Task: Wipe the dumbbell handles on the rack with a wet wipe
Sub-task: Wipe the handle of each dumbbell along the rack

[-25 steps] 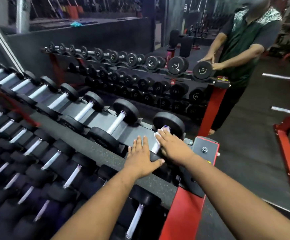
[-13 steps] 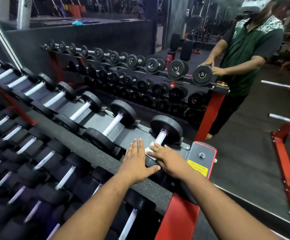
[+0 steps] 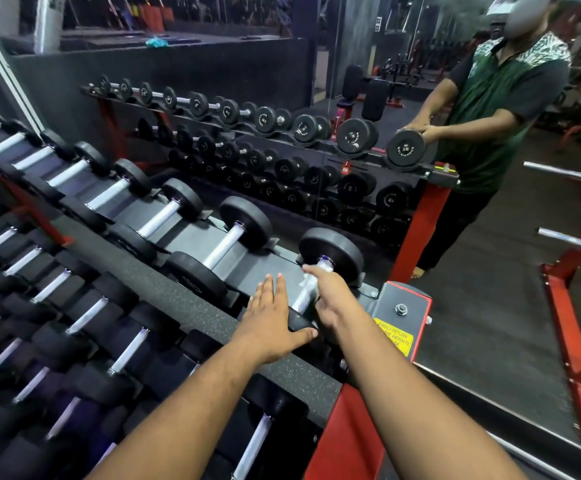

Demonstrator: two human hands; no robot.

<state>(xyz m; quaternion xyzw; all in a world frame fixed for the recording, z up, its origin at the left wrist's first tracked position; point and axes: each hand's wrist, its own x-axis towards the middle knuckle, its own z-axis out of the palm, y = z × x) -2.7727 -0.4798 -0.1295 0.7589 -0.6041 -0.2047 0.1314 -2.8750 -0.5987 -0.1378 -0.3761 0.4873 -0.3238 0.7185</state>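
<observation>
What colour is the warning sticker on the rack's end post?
Yellow with dark lettering, seen in the head view: the sticker sits on the grey end post.

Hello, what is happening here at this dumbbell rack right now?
A person is cleaning dumbbells on the rack. The right hand holds a wet wipe around the handle of the dumbbell nearest the rack's red end, close to its far weight. The left hand lies flat with straight fingers on the near weight of the same dumbbell, steadying it. The mirror behind the rack reflects the scene.
</observation>
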